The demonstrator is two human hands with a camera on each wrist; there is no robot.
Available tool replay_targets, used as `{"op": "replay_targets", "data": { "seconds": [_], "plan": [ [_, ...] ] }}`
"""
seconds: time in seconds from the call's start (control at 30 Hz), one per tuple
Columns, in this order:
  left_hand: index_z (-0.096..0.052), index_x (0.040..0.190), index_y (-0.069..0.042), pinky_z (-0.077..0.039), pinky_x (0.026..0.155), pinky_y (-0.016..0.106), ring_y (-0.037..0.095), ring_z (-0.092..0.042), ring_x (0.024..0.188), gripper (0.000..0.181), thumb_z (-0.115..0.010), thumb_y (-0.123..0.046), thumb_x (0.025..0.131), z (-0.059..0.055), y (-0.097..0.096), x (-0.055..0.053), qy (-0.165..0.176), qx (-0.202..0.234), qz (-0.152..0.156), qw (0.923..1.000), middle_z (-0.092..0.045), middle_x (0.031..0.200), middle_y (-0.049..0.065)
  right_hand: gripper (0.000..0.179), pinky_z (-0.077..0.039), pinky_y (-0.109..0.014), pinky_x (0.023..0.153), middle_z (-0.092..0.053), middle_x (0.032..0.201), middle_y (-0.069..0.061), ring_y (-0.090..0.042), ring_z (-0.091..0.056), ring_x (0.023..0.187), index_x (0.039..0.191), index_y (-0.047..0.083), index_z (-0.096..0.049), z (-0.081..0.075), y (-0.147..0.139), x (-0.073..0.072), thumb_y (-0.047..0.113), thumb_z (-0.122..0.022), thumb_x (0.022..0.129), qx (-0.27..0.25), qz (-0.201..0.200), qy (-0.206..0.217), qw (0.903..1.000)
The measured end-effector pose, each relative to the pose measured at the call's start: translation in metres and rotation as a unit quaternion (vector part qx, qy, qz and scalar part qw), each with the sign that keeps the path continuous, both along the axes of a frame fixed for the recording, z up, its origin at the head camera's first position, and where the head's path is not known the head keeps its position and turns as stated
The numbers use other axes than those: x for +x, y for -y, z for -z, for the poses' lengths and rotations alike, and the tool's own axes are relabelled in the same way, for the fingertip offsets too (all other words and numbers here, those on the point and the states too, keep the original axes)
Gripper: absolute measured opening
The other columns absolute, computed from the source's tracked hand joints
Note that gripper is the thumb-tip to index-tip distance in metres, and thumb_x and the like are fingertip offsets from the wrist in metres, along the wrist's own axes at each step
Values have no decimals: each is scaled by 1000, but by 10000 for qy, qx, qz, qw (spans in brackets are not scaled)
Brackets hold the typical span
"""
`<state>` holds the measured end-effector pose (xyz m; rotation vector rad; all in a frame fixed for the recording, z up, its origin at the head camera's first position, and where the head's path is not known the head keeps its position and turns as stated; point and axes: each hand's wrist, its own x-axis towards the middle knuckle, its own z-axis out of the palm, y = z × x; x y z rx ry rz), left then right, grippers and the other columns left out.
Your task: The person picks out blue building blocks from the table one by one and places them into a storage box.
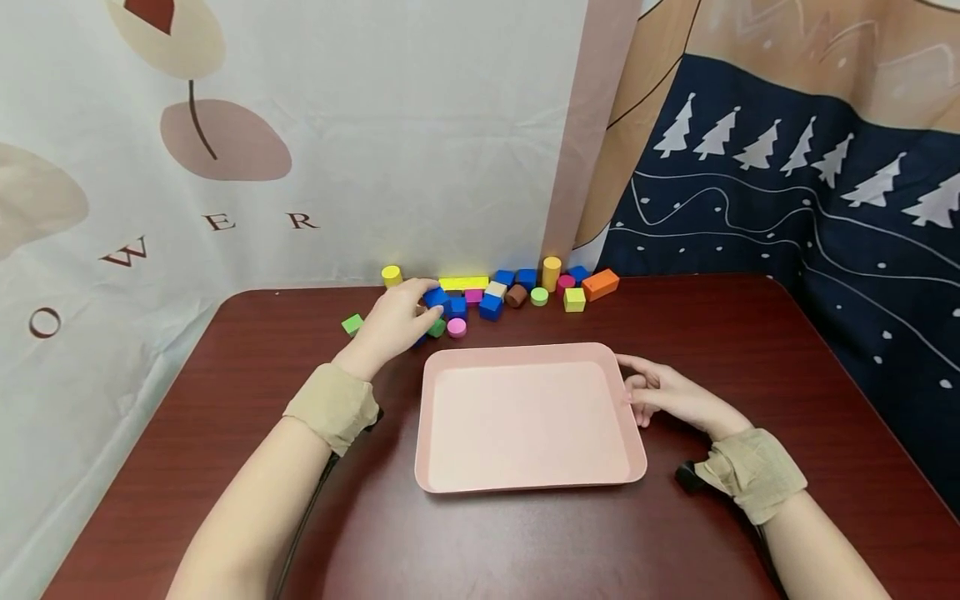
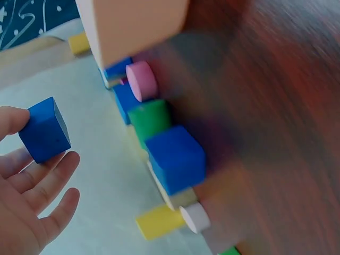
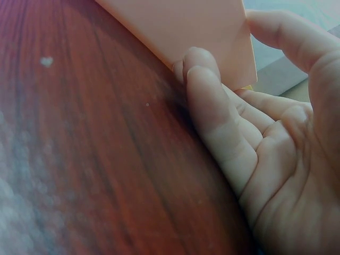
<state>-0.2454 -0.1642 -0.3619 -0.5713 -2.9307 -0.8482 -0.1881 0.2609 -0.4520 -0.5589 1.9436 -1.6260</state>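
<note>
My left hand (image 1: 396, 323) pinches a blue cube (image 2: 45, 130) between thumb and fingers, raised above the far edge of the table. Just below it in the left wrist view are a green block (image 2: 151, 122), a second blue cube (image 2: 176, 159) and a pink disc (image 2: 142, 81). A shallow pink tray (image 1: 528, 425) with nothing in it lies in the middle of the table. At its right rim my right hand (image 1: 675, 396) grips the tray, the thumb against the side and the other fingers bent by the edge.
Several coloured blocks line the back edge, among them a long yellow bar (image 1: 463, 283), a brown cylinder (image 1: 516, 296), an orange block (image 1: 601, 285) and a yellow-green cube (image 1: 574, 300). A light green block (image 1: 352, 325) lies left of my left hand. Behind hangs a printed curtain (image 1: 420, 150).
</note>
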Motion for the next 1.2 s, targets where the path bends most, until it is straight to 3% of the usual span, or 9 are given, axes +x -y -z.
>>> {"op": "replay_targets", "data": {
  "seconds": [0.2,0.57,0.83,1.2],
  "plan": [
    [-51,134,0,-41,99,44,28,-53,117,48,-62,-25,94,-8,-20,7,-166,-152,341,9992,-54,129,15,68,-53,-32,55,-60,86,-17,-20,-60,61,148,-7,-14,1,0,0,7,-56,96,-4,28,2,10000],
    [-54,132,-2,-47,93,36,22,-56,111,44,-62,-24,94,-14,-59,23,-274,-155,1159,9928,-57,128,11,68,-54,-32,56,-60,86,-17,-20,-60,61,148,-6,-15,0,1,1,8,-56,96,73,63,7,10000],
    [-55,131,-2,-48,92,31,18,-57,107,44,-63,-23,94,-12,-87,33,60,-162,1583,9872,-59,124,9,68,-53,-32,55,-60,85,-17,-20,-60,61,148,-7,-15,0,2,0,7,-56,95,7,48,-1,10000],
    [-55,130,-4,-47,90,26,17,-56,102,42,-64,-23,93,-5,-125,41,371,-434,2297,9716,-61,115,6,68,-53,-32,55,-60,85,-16,-19,-60,61,148,-6,-15,-1,2,1,8,-56,96,46,67,57,10000]
  ]
}}
